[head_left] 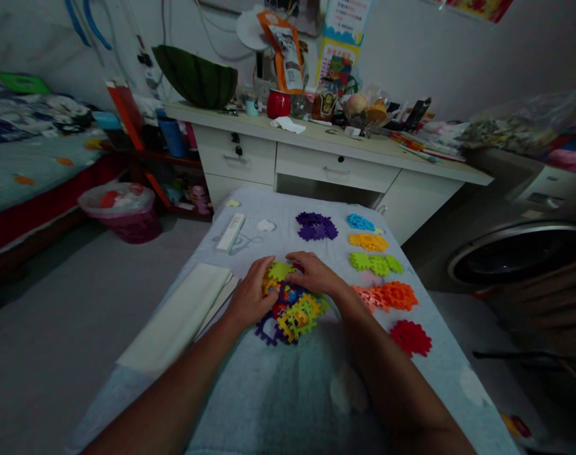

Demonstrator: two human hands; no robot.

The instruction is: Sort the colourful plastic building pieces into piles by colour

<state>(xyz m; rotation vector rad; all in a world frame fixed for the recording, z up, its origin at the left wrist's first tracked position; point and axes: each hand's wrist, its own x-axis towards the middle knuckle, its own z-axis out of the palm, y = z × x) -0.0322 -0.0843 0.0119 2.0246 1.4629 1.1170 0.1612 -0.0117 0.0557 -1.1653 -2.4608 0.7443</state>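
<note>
A mixed heap of plastic toy gears (pixel 297 316), in yellow, green, purple, red and blue, lies on the cloth-covered table in front of me. My left hand (pixel 253 296) grips the heap's left side, its thumb pressed against the gears. From the right, my right hand (pixel 313 273) curls its fingers over the far edge, beside a light green gear (pixel 281 271) on top. Which single pieces each hand holds is partly hidden. Sorted by colour, other gears lie beyond and to the right: purple (pixel 317 225), blue (pixel 360 222), yellow (pixel 368 242), green (pixel 375 263), orange (pixel 396 296) and red (pixel 411 337).
On the table's left are a folded cream cloth (pixel 178 316) and a white power strip (pixel 231 232) with a cord. A cluttered white desk (pixel 335 174) stands behind the table. A washing machine (pixel 520 215) is at right, and a lined pink bin (pixel 121 215) on the floor at left.
</note>
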